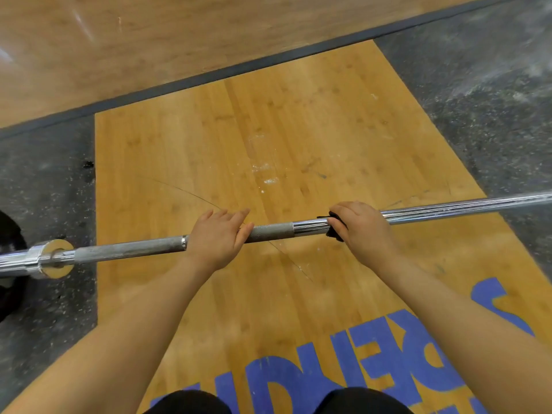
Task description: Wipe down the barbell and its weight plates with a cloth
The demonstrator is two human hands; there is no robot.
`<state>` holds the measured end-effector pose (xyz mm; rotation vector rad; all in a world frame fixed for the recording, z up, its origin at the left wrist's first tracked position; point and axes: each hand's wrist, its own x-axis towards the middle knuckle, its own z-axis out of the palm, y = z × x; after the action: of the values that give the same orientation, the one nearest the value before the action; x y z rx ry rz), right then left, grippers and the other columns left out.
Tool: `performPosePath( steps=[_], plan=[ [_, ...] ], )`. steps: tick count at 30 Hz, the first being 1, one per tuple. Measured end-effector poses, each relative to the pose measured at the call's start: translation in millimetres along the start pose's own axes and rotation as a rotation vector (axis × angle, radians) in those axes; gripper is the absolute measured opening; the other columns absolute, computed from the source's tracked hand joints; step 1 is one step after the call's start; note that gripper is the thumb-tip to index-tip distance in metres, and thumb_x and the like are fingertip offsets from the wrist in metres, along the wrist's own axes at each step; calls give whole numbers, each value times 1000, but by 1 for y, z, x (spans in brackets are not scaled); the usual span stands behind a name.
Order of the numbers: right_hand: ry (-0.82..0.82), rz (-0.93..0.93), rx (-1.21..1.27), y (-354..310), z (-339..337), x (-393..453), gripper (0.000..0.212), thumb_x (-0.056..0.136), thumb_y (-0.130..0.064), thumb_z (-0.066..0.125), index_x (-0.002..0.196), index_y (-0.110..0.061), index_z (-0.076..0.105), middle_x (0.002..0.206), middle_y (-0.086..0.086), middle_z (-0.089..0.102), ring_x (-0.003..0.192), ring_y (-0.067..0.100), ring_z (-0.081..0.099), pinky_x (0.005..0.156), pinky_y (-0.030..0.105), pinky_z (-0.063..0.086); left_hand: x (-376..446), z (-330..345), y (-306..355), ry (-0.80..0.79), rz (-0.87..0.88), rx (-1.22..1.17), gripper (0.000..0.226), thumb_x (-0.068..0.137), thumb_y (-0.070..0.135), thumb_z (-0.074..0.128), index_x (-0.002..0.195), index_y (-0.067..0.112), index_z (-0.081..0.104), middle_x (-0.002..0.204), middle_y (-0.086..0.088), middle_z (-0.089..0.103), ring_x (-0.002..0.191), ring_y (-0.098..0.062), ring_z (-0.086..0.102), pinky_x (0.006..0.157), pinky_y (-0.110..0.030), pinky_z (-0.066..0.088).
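At the far left edge 1 dark weight plate [9, 264] shows only in part, sitting on the speckled black rubber flooring [50, 294]. Just beside it comes 1 shiny collar [44, 258] of the 1 barbell [128, 249], whose shaft runs across the whole view, rising slightly toward the right edge. The shaft shows 2 rough knurled stretches on either side of the left hand and a smooth chrome stretch further right.

2 bare hands are on the bar. The left hand [216, 234] lies over the shaft with its fingers fairly straight and extended past the bar, resting on it rather than clenched around it. To the right, well apart from it, the right hand [361, 228] is wrapped over the chrome part, gripping 1 black cloth [336, 227] against the bar; only a small dark fold of the cloth pokes out at the thumb side.

Beneath the bar lies 1 wooden platform panel [298, 130], scuffed with white chalk marks, carrying blue lettering [373, 354] at its near end. Rubber flooring borders it on both sides. 2 dark-clad knees [191, 403] show at the bottom edge.
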<state>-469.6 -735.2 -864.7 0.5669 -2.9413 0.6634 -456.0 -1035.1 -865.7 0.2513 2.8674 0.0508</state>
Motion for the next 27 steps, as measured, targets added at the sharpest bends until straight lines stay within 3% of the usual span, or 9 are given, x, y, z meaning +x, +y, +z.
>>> performPosePath(
  steps=[8,13,20,27],
  plan=[
    [39,40,-34,-7,3,-5,23,96,-16,58,107,1,68,105,15,69,96,36,60,85,42,45,-5,2,1,53,9,-11,86,85,59,-14,148,26,34,128,3,62,130,-23,45,110,-42,25],
    [100,53,-48,-13,8,-15,20,94,-13,61,105,2,69,104,15,69,95,37,61,86,43,45,-11,7,3,89,21,6,71,93,53,0,148,25,36,129,0,62,129,-25,46,108,-42,26],
    [166,30,-70,-17,12,-35,21,92,-12,62,106,3,68,104,16,69,94,37,62,86,42,46,-31,14,10,132,15,4,82,87,56,-11,149,26,33,132,1,60,134,-26,42,113,-43,22],
    [191,23,-87,-26,10,-62,21,92,-10,62,107,3,68,106,15,69,95,37,62,84,44,49,-58,29,19,172,9,19,79,93,58,-9,147,24,38,135,1,59,138,-27,40,114,-45,18]
  ],
)
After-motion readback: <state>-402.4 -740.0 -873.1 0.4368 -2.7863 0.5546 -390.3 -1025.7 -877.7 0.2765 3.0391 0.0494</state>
